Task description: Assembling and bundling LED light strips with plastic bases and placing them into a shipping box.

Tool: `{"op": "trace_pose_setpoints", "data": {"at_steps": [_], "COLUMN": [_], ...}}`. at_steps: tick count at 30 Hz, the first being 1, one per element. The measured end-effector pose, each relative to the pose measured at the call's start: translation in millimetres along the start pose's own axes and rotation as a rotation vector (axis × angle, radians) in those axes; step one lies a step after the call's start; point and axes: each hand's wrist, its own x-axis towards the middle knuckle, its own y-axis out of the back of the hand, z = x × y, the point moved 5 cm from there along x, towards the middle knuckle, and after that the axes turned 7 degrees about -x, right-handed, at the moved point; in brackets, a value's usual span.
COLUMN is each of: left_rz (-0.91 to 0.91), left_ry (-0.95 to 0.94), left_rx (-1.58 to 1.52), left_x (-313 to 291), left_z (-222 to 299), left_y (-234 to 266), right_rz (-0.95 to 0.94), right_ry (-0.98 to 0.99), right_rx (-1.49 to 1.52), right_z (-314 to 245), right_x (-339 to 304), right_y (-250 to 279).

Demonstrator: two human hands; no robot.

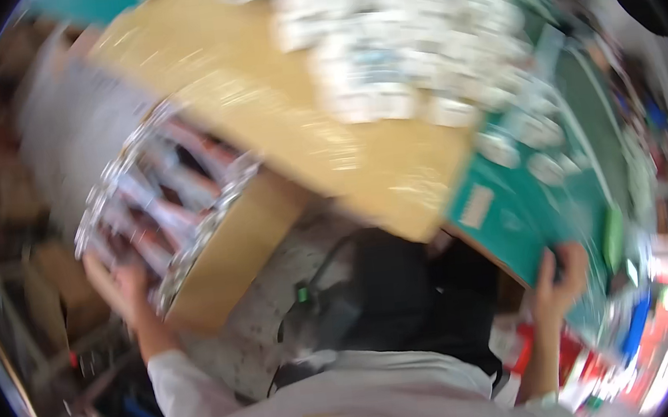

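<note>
My left hand (121,289) is at the near left corner of a cardboard box (223,263), its fingers stretched out and apart against the bagged contents. Long items in clear plastic bags (152,202) fill that box in rows, their shiny ends lined along the rim; blur hides their kind. On the right, my right hand (562,279) is closed at the edge of a green mat (513,227). Something small and dark shows between its thumb and fingers, too smeared to name.
A tan tabletop (277,121) under clear wrap spans the middle. Many small white pieces (390,34) crowd its far side, and several lie on the mat. A black seat-like shape (389,283) stands below the table. Cartons (68,290) are at the left.
</note>
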Motion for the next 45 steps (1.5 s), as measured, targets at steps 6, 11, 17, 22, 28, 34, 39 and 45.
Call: {"op": "trace_pose_setpoints", "data": {"at_steps": [6, 11, 17, 22, 28, 34, 39, 45], "left_rz": [-0.048, 0.411, 0.938, 1.185, 0.894, 0.742, 0.859, 0.874], "left_ry": [0.368, 0.319, -0.032, -0.650, -0.587, -0.585, -0.666, -0.643], "left_rx": [-0.757, -1.021, -1.621, -1.618, -1.992, -1.987, -1.886, -1.893], "left_x": [71, 138, 56, -32, -50, -44, -48, -47], "left_z": [8, 36, 83, 180, 266, 270, 270, 266], "left_y": [154, 323, 645, 815, 875, 875, 883, 878], "right_rz": [0.045, 0.027, 0.078, -0.022, -0.166, -0.364, -0.495, -0.698], "right_ry": [-0.020, 0.029, 0.078, 0.210, 0.246, -0.044, -0.178, -0.269], "right_rx": [0.070, 0.113, 0.218, 0.475, 0.490, 0.252, 0.163, 0.106], "right_z": [2, 20, 21, 43, 108, 145, 96, 51], "right_x": [0, -6, -19, -27, -15, 134, 218, 227], "right_y": [34, 42, 49, 56, 97, 51, -42, -60]}}
